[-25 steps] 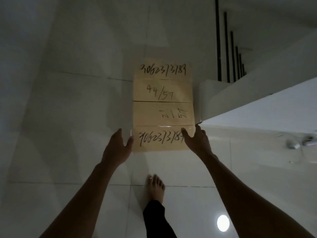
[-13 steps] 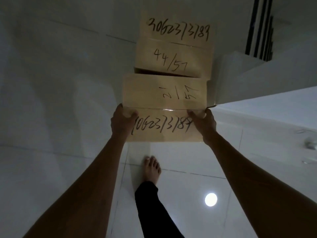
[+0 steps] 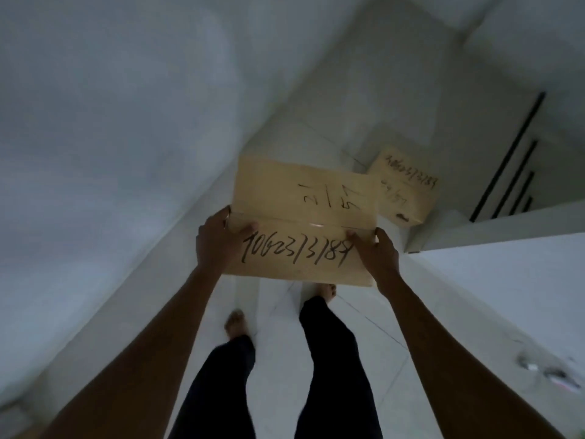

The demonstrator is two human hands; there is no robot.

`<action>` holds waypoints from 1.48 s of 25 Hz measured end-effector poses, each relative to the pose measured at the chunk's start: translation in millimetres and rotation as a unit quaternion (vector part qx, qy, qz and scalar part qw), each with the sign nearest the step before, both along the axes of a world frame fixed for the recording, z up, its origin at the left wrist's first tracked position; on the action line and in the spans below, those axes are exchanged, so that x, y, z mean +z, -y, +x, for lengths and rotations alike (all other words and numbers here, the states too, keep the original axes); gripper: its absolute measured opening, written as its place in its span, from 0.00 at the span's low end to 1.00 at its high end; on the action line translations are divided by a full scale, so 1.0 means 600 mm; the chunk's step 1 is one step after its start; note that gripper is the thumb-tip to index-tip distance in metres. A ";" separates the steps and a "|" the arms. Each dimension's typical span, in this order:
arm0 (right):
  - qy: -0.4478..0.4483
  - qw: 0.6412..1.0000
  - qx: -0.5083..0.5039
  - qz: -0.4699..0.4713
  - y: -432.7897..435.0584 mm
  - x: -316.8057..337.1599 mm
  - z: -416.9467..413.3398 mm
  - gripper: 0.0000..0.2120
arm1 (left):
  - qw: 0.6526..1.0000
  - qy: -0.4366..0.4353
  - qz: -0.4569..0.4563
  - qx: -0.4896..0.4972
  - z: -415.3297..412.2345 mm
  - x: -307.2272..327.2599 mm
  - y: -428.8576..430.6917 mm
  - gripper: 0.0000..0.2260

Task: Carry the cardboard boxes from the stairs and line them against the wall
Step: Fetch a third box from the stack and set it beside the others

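Both hands, left hand (image 3: 218, 239) and right hand (image 3: 376, 248), hold the cardboard box (image 3: 304, 223) by its two ends, lifted above the tiled floor (image 3: 285, 359); this looks like the carrying step, and next it should go down against the wall (image 3: 110, 153); a second box (image 3: 408, 188) waits behind, closed, contents unseen.

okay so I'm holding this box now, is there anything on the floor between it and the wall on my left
Nothing visible. The box is up off the floor in the left hand and right hand, and the strip of floor toward the wall looks bare. The second box sits behind it, out of the way.
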State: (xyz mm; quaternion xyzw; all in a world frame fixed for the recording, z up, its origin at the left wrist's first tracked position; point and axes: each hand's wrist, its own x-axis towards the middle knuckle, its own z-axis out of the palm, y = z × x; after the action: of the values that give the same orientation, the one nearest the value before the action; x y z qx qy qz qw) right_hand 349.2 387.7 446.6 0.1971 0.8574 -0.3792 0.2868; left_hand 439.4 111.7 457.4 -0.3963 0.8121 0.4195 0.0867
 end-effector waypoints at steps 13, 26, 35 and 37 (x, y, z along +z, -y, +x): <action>-0.021 0.954 0.296 -0.034 0.446 0.031 0.458 0.33 | 0.946 0.006 0.008 0.325 0.697 0.034 0.252 0.27; 0.009 0.893 0.449 -0.021 0.850 -0.472 0.952 0.29 | 0.913 0.022 0.053 0.404 1.249 -0.450 0.504 0.39; -0.028 0.897 0.440 0.036 0.960 -0.778 1.077 0.29 | 0.899 0.046 0.046 0.434 1.337 -0.780 0.600 0.31; -0.045 0.892 0.448 0.037 0.971 -0.799 1.089 0.29 | 0.917 0.095 -0.019 0.386 1.337 -0.799 0.594 0.34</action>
State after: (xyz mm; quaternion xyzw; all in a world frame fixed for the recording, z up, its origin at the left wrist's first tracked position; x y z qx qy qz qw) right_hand 1002.7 -194.7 -33.1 -0.2148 0.8801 -0.1875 0.3796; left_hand 1241.8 -244.9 -22.2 -0.7186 0.5917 0.3652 -0.0129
